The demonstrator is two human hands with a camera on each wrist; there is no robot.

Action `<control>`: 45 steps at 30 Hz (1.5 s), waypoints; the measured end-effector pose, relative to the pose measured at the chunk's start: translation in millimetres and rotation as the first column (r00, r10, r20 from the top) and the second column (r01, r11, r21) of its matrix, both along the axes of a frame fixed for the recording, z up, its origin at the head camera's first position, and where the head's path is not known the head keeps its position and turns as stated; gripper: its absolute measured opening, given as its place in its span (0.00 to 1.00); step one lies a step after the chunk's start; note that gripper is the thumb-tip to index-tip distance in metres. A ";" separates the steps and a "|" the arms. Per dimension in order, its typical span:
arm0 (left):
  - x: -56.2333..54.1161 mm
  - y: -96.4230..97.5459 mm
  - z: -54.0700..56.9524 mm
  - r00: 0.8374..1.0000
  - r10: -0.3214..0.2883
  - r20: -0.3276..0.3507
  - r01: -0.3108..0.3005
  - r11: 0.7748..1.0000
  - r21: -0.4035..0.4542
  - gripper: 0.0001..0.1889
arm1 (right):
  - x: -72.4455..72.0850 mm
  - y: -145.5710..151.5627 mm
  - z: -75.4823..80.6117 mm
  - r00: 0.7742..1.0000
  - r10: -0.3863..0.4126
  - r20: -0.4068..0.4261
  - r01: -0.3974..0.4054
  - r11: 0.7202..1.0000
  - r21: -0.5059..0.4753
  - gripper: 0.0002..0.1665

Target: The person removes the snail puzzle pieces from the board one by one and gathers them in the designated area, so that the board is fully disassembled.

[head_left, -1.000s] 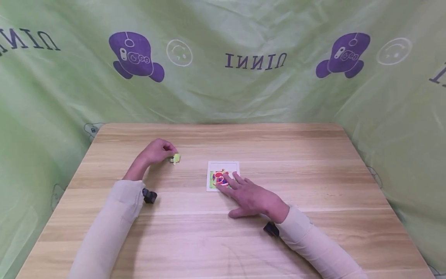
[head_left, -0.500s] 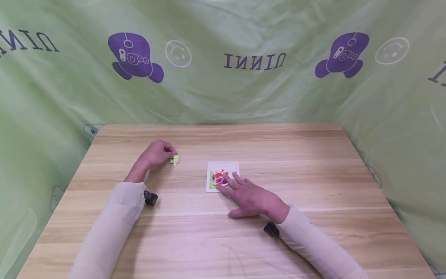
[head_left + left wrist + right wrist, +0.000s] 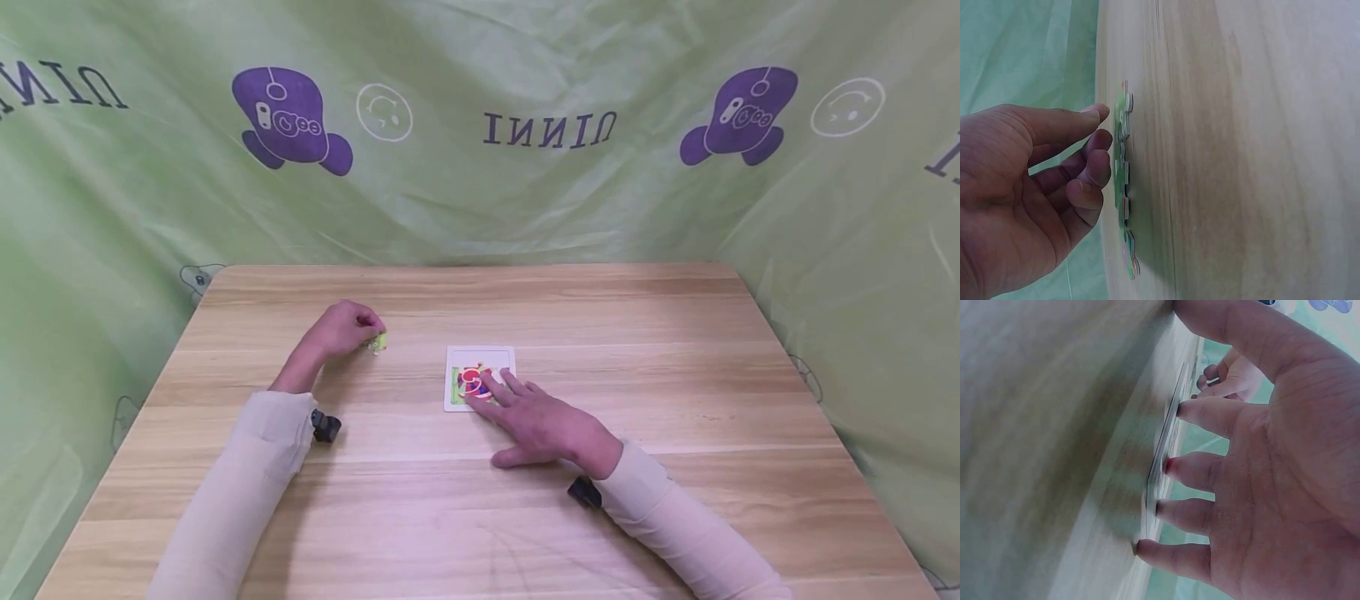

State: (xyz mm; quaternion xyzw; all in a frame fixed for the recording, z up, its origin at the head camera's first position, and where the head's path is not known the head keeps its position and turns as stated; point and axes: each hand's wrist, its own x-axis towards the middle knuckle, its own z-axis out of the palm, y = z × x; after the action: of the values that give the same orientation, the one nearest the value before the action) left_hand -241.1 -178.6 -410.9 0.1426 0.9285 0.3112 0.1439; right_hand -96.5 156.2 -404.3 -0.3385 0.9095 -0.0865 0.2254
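At the left of the table, my left hand [image 3: 341, 327] pinches a small green puzzle piece [image 3: 381, 342] between thumb and fingertips. In the left wrist view, the thumb and curled fingers of this left hand [image 3: 1041, 169] are right at a row of flat green puzzle pieces [image 3: 1121, 169] with tabs on their edges. My right hand [image 3: 536, 421] lies with spread fingers over a white-framed puzzle board [image 3: 459, 358], partly filled with a red, purple and green picture. The right wrist view shows several straight fingertips of the right hand [image 3: 1260, 450] along the thin board [image 3: 1166, 437].
The wooden table [image 3: 420, 517] ends at a green curtain [image 3: 480, 208] with purple figures behind and along both sides. A small black device [image 3: 326, 427] sits at the left cuff, another black device [image 3: 583, 493] at the right one.
The green piece at my left fingertips has tilted slightly and shows a brighter, patterned face. My left hand has barely shifted; the right hand and the board stay put.
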 end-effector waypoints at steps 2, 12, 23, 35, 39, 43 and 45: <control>0.4 1.3 0.3 1.000 -0.005 0.001 0.005 1.000 0.002 0.08 | -0.2 -0.2 0.0 1.000 -0.002 0.005 0.002 1.000 0.003 0.53; 4.0 10.4 -0.5 0.999 -0.036 -0.019 0.037 0.998 0.043 0.07 | -0.2 0.2 0.3 1.000 -0.019 0.022 0.019 1.000 0.001 0.53; 20.8 39.9 2.4 0.992 -0.120 -0.034 0.121 0.991 0.057 0.04 | -0.4 -0.9 2.3 0.999 -0.022 0.025 0.022 1.000 -0.010 0.53; 40.4 72.7 -0.1 0.966 -0.249 -0.067 0.251 0.967 0.029 0.04 | 2.1 -0.9 1.9 0.999 -0.025 0.021 0.026 1.000 -0.006 0.53; 42.8 81.1 -2.7 0.956 -0.284 -0.074 0.285 0.959 0.003 0.07 | 2.0 -0.9 1.3 1.000 -0.026 0.016 0.026 1.000 -0.003 0.53; 45.7 87.6 -3.2 0.950 -0.302 -0.077 0.300 0.953 -0.029 0.10 | 1.6 -0.6 0.7 1.000 -0.025 0.012 0.025 1.000 -0.001 0.53; 47.2 89.7 -2.3 0.950 -0.302 -0.074 0.301 0.953 -0.036 0.11 | 1.3 -0.4 0.5 1.000 -0.026 0.013 0.026 1.000 0.001 0.53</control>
State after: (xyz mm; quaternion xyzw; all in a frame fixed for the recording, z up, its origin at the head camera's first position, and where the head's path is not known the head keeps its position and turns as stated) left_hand -194.0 -88.9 -413.2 0.2929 0.9045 0.2684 0.1550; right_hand -95.2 155.8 -403.7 -0.3261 0.9123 -0.0910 0.2302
